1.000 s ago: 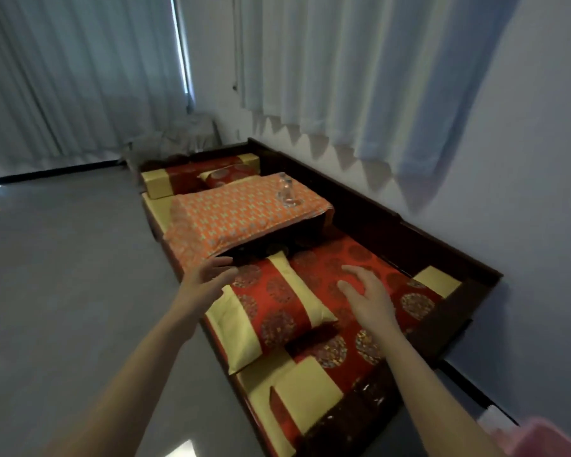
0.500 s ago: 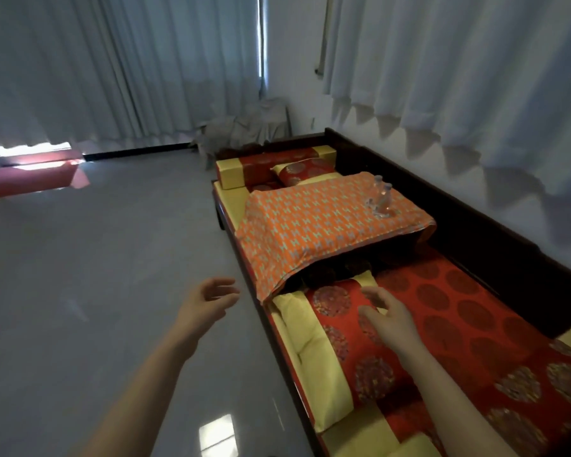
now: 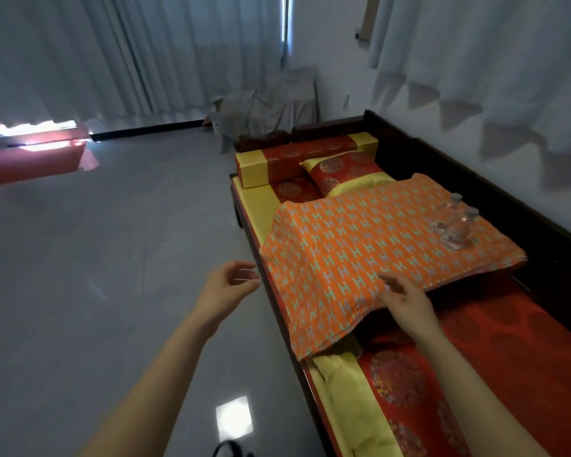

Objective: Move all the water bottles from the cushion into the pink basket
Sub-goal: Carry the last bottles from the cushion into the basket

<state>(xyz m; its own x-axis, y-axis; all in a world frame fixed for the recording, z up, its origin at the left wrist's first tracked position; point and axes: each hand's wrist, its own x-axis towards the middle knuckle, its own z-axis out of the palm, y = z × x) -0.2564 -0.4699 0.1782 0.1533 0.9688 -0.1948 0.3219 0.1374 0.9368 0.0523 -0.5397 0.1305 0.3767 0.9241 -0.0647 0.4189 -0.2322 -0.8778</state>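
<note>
Closer now: you have stepped along the bed and your right hand (image 3: 406,303) has reached the cushion's (image 3: 360,252) near edge.
Both bottles (image 3: 455,225) stand upright at its far right corner, ahead and right of your right fingers (image 3: 391,283), which are open and empty; your left hand (image 3: 226,286), loosely open, hangs farther off.

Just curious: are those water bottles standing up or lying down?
Standing. Both water bottles sit upright on the orange cushion, caps pointing up.
</note>
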